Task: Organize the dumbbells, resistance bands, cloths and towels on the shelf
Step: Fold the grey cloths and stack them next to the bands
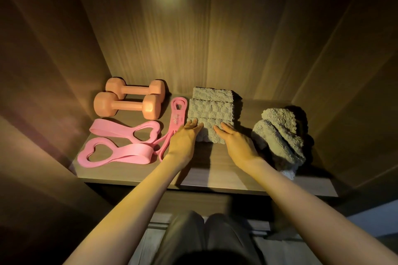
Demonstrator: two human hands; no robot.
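Observation:
Two orange dumbbells (129, 104) lie side by side at the back left of the wooden shelf (215, 176). In front of them lie pink resistance bands (120, 143) with heart-shaped holes, and a narrower pink band (177, 118) runs front to back. A row of folded grey cloths (210, 109) sits in the middle. My left hand (185, 137) rests flat on the left edge of the nearest cloth, fingers apart. My right hand (234, 142) lies flat on its right edge. A loose pile of grey towels (280, 135) sits at the right.
Dark wooden walls enclose the shelf on the left, right and back. The shelf's front edge (215, 189) runs below my forearms. My knees (206, 239) show beneath it.

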